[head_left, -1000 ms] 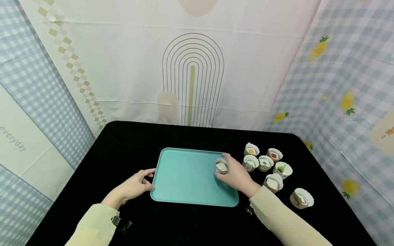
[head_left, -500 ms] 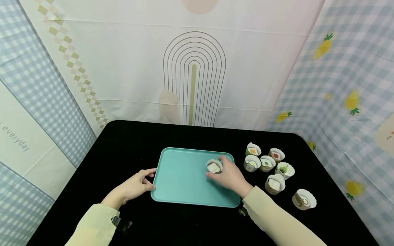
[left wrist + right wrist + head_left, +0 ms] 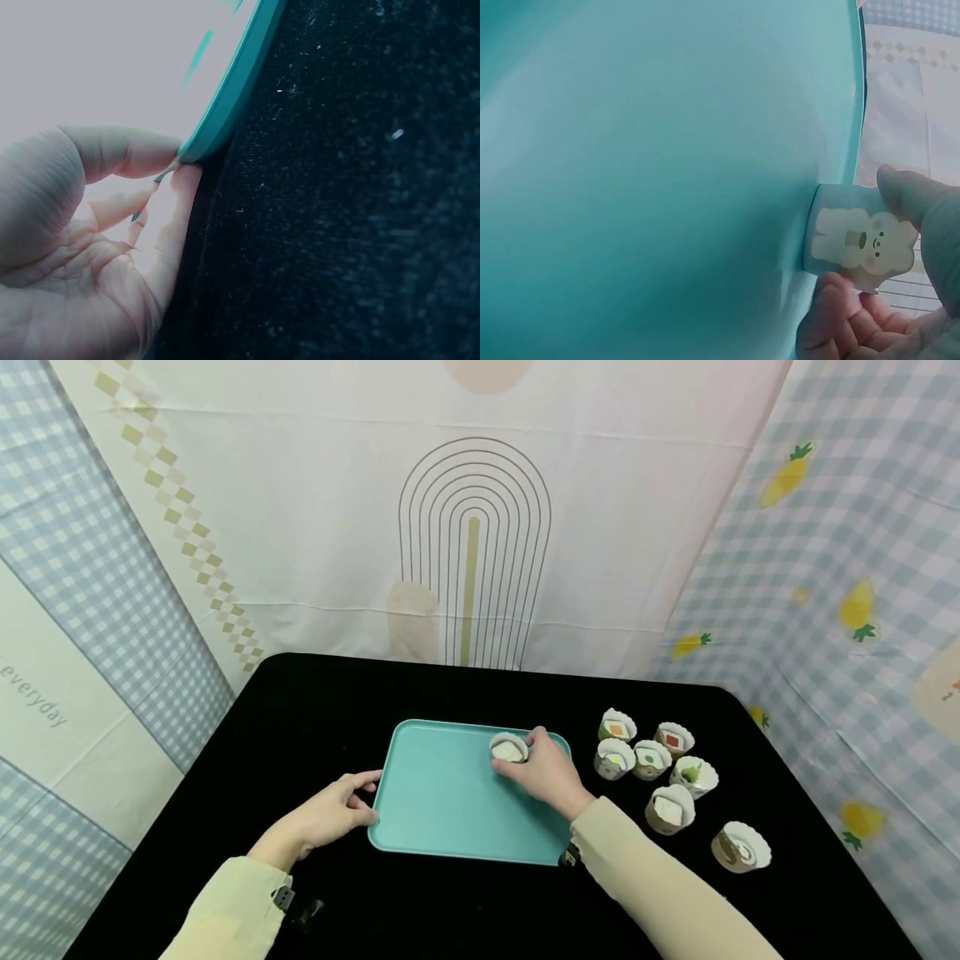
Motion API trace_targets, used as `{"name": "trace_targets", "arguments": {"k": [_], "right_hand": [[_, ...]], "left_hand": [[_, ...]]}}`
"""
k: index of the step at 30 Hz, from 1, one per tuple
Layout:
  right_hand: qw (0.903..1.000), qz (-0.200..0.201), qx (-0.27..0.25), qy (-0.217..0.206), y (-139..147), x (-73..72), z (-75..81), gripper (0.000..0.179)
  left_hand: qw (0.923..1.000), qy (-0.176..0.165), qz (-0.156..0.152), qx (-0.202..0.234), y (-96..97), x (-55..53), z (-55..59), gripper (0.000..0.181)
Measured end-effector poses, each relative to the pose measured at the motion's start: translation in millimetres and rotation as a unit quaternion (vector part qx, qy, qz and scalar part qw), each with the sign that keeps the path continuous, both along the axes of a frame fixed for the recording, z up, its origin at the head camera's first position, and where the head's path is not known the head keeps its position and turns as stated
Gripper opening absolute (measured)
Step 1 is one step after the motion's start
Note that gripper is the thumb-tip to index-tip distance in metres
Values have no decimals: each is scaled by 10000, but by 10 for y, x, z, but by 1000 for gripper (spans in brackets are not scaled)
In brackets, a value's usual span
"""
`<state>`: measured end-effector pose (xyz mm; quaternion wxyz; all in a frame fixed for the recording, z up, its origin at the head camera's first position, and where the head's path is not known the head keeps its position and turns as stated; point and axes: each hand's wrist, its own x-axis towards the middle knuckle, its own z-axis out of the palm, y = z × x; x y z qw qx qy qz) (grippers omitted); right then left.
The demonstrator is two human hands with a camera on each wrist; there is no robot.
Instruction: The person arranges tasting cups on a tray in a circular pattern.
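Note:
A turquoise tray [image 3: 442, 810] lies on the black table. At its left rim, my left hand [image 3: 326, 814] pinches the edge; the left wrist view has the thumb and a finger meeting on the rim [image 3: 225, 97]. My right hand [image 3: 551, 777] grips a paper baking cup [image 3: 508, 750] near the tray's back edge, thumb on one side and fingers on the other. In the right wrist view the cup [image 3: 859, 232] shows a bear print, its base at or just above the tray. Something pale lies inside the cup; its kind is unclear.
Several similar paper cups stand right of the tray, among them one with an orange square [image 3: 617, 728], one with a red square [image 3: 672, 741] and one with green inside [image 3: 692, 774]. A lone cup [image 3: 741, 847] is nearest the table's right edge. A patterned curtain [image 3: 322, 527] hangs behind.
My right hand has carried the cup leftward over the tray, then toward its back edge. The left hand has stayed at the left rim.

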<state>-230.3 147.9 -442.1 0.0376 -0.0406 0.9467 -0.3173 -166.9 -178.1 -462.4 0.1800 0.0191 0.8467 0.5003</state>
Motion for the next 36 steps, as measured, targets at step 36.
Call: {"name": "trace_targets", "arguments": {"k": [36], "right_hand": [[9991, -291, -292, -19, 699, 255, 313, 78]], "left_hand": [[9989, 134, -140, 417, -62, 32, -7, 59]]}}
